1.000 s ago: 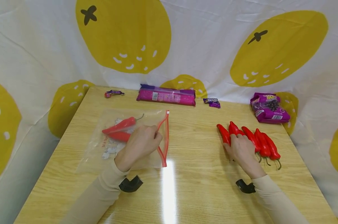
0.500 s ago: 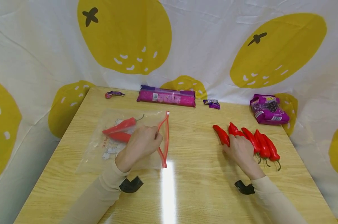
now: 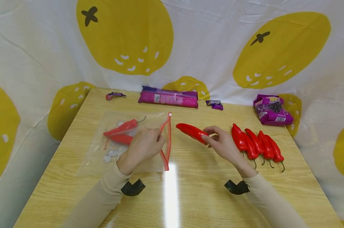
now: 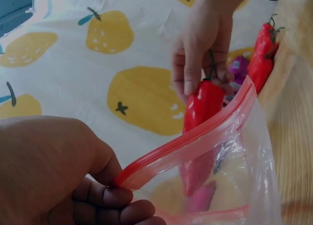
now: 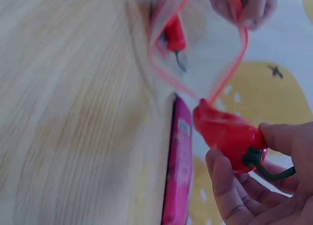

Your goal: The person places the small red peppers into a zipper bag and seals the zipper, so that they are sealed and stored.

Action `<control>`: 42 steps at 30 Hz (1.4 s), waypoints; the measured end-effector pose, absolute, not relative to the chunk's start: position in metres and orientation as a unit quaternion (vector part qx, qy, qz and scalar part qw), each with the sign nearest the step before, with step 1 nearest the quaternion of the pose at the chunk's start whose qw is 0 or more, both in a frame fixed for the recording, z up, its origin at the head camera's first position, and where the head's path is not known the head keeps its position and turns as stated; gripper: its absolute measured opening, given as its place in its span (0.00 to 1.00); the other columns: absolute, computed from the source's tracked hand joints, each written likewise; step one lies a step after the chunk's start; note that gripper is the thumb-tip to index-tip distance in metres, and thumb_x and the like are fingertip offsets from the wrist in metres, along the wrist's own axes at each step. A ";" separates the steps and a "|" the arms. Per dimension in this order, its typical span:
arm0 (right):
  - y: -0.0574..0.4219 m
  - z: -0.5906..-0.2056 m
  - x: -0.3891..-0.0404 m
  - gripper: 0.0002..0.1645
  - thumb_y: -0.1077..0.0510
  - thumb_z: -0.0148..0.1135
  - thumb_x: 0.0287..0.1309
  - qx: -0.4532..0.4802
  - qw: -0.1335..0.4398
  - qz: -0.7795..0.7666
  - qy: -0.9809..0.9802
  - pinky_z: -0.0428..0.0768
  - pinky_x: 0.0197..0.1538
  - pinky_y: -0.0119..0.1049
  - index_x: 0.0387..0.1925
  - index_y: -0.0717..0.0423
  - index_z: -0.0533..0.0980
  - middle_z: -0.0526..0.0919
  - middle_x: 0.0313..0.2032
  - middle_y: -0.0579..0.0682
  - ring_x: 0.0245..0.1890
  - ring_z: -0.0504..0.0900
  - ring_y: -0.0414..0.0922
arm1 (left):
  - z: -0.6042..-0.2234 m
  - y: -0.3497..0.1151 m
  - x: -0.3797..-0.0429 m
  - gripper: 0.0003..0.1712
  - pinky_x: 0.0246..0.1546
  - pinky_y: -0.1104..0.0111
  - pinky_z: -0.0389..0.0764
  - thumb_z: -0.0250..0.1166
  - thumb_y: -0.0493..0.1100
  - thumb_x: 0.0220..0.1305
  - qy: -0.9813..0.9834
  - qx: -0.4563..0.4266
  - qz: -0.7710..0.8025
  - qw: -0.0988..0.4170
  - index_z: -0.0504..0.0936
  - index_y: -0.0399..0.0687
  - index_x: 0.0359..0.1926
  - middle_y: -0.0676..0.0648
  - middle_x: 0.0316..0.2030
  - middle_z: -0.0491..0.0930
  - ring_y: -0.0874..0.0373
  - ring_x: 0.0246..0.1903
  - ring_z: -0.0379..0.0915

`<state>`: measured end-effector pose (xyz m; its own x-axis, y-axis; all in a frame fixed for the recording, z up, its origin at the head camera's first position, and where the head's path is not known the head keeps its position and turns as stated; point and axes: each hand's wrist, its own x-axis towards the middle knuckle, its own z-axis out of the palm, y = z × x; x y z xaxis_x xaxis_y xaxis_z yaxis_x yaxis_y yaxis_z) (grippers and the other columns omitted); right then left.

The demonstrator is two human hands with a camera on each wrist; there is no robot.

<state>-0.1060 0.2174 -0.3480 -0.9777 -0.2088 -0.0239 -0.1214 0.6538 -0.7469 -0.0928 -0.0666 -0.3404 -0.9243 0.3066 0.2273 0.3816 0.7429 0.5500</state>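
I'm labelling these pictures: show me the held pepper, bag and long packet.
held pepper (image 3: 190, 131), head view, middle of its body
bag (image 4: 159, 160), left wrist view, red rim
long packet (image 3: 172, 97), head view, its middle

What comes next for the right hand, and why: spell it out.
Probably move the right hand toward the plastic bag, tip of the held pepper first: the left hand holds the bag's mouth open, that tip faces it, and other peppers lie inside.

Wrapped sweet (image 3: 117, 94) at the bench's (image 3: 200, 199) eleven o'clock, magenta packet (image 3: 172, 98) at twelve, purple sweets (image 3: 214, 103) at one, purple bag (image 3: 270, 110) at two, patterned cloth (image 3: 203, 47) beyond
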 end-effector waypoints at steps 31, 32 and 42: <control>0.074 -0.395 -0.135 0.08 0.68 0.57 0.45 -0.316 -0.033 -0.261 0.912 0.75 0.39 0.37 0.31 0.57 0.76 0.79 0.29 0.50 0.33 0.77 0.45 | -0.342 -0.068 -0.095 0.15 0.15 0.71 0.56 0.53 0.36 0.53 -0.926 -0.226 -0.288 0.090 0.63 0.50 0.13 0.54 0.12 0.55 0.62 0.14 0.54; 0.073 -0.396 -0.136 0.09 0.68 0.56 0.45 -0.318 -0.030 -0.266 0.910 0.75 0.39 0.37 0.31 0.57 0.76 0.79 0.29 0.51 0.33 0.78 0.45 | -0.342 -0.068 -0.095 0.15 0.16 0.71 0.57 0.53 0.35 0.53 -0.925 -0.230 -0.287 0.094 0.63 0.50 0.13 0.54 0.12 0.55 0.61 0.14 0.54; 0.068 -0.400 -0.136 0.05 0.67 0.52 0.46 -0.319 -0.057 -0.262 0.909 0.75 0.30 0.41 0.19 0.61 0.73 0.77 0.20 0.54 0.23 0.77 0.48 | -0.342 -0.068 -0.096 0.16 0.17 0.70 0.59 0.53 0.35 0.53 -0.920 -0.252 -0.277 0.112 0.62 0.51 0.13 0.55 0.13 0.55 0.61 0.15 0.54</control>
<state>-0.1364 0.0682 -0.4003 -0.7897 -0.5502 0.2712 -0.6101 0.6587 -0.4403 -0.0964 -0.0676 -0.3421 -0.8476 0.4024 0.3459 0.5265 0.7196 0.4528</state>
